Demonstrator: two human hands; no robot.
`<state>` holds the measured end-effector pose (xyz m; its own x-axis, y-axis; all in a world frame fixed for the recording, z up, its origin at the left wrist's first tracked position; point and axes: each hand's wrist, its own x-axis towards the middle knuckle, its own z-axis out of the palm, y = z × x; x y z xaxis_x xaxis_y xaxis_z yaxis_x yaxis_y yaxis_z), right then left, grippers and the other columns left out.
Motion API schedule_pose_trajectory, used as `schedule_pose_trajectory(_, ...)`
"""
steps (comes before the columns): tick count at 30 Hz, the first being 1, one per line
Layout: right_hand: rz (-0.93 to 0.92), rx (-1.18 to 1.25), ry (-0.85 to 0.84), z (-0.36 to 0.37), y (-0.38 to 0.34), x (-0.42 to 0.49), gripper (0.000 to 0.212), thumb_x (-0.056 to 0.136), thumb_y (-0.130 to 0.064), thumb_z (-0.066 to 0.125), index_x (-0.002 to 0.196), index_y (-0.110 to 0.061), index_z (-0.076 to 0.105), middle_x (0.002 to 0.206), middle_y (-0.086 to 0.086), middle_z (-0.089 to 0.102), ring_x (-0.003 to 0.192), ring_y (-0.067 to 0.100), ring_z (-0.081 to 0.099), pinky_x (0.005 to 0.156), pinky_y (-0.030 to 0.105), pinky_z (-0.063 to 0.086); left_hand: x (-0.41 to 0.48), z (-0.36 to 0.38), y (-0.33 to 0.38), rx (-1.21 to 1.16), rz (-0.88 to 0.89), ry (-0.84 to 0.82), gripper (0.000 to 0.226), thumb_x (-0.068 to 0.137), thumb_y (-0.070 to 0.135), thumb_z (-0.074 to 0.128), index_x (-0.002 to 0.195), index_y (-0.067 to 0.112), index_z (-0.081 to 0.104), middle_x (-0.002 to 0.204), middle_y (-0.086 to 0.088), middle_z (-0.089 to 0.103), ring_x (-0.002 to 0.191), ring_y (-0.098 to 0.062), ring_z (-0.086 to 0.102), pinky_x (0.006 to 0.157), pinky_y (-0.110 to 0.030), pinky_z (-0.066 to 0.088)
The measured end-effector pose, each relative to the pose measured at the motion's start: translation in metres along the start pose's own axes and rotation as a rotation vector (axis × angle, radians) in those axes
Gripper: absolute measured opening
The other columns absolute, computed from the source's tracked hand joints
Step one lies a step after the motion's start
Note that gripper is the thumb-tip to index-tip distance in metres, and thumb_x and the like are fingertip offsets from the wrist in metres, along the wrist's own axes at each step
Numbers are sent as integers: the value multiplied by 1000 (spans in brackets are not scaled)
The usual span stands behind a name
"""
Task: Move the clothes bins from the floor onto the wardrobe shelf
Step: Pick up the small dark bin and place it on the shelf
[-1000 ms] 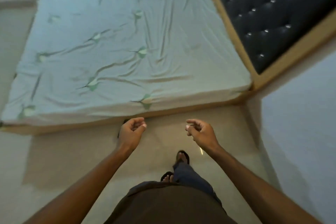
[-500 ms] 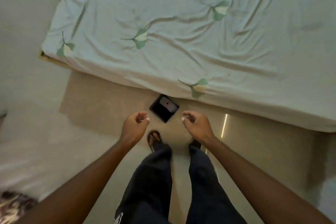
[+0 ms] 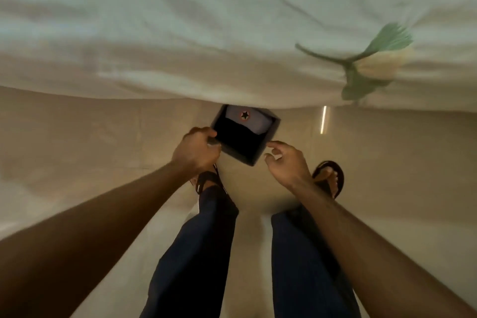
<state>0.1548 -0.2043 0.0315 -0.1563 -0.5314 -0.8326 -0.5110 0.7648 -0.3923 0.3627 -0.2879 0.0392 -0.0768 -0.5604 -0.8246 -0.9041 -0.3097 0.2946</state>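
A bed took up the whole upper part of the view, its pale sheet creased and hanging over the near side. A blurred green leaf print showed on the sheet toward the right. Below it lay a beige floor, with a thin bright streak of light close under the edge of the bed.

The person stood facing the bed in dark blue trousers, both bare forearms reaching forward and down. The bin, a small dark open-topped box, sat turned cornerwise at the foot of the bed's side, its far corner just beneath the overhanging sheet. Whether it rested on the floor or had been raised off it could not be told.

Inside the bin, a pale folded garment filled the far part and bore a round badge with a dark star. A dark cloth filled the near part.

The left hand grasped the bin at its left side, fingers curled round the rim. The right hand was released, fingers loosely spread just beside the bin's right corner. Whether its forefinger touched the wall was unclear.

Dark sandals showed on both feet, near the bin.
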Motion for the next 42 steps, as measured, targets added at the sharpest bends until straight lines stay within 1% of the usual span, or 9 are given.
schedule_pose_trajectory(5,83,-116,-78,54,28,61,60,92,-42,53,147,-30,31,138,9,45,125,29,49,102,33,42,92,31,-20,169,94,-119,53,85,37,57,137,28,49,139,-10,50,119,-31,56,97,-34,47)
schedule_pose_trajectory(8,77,-123,-23,66,33,76,57,94,-37,49,146,-19,34,134,13,50,122,33,50,99,42,44,112,43,-15,176,110,-108,38,88,30,59,123,15,59,120,-13,63,108,-35,61,80,-30,46)
schedule_pose_trajectory(13,88,-37,25,51,35,59,53,94,-33,50,144,-18,39,128,15,60,117,35,55,95,39,47,85,48,-11,292,137,-60,36,90,25,53,124,11,54,120,-18,62,107,-36,59,78,-32,43)
schedule_pose_trajectory(16,52,-22,23,18,36,25,49,92,-31,53,138,-18,45,123,16,62,113,38,57,91,40,50,39,45,5,347,110,-97,42,90,27,53,130,15,49,127,-17,59,113,-35,57,87,-34,46)
schedule_pose_trajectory(19,29,-47,11,-21,43,-21,42,91,-29,53,130,-14,51,119,19,64,110,38,58,86,40,50,-17,41,33,375,97,-108,34,87,27,54,119,16,56,118,-18,65,107,-36,60,87,-38,51)
schedule_pose_trajectory(25,107,-62,13,-121,72,-163,50,98,-31,44,144,-14,37,129,22,58,122,41,48,95,43,42,-142,31,147,420,158,-185,25,87,31,52,109,19,58,107,-15,67,101,-38,62,81,-40,52)
schedule_pose_trajectory(29,171,101,125,-168,112,-262,51,90,-44,44,136,-21,45,118,22,63,116,45,53,101,53,41,-229,32,237,511,266,-230,33,89,31,50,119,19,57,114,-14,65,102,-35,61,87,-39,52)
schedule_pose_trajectory(37,216,510,383,-235,176,-421,56,94,-42,48,143,-17,42,131,11,61,118,29,58,97,34,48,-389,71,364,628,494,-250,29,89,9,51,117,7,59,109,-18,64,99,-33,61,74,-27,39)
schedule_pose_trajectory(42,299,645,554,-267,241,-526,53,93,-39,50,140,-15,46,130,12,62,117,29,59,95,34,48,-495,127,422,780,667,-288,41,88,9,47,127,16,53,113,-16,65,103,-34,62,75,-30,45)
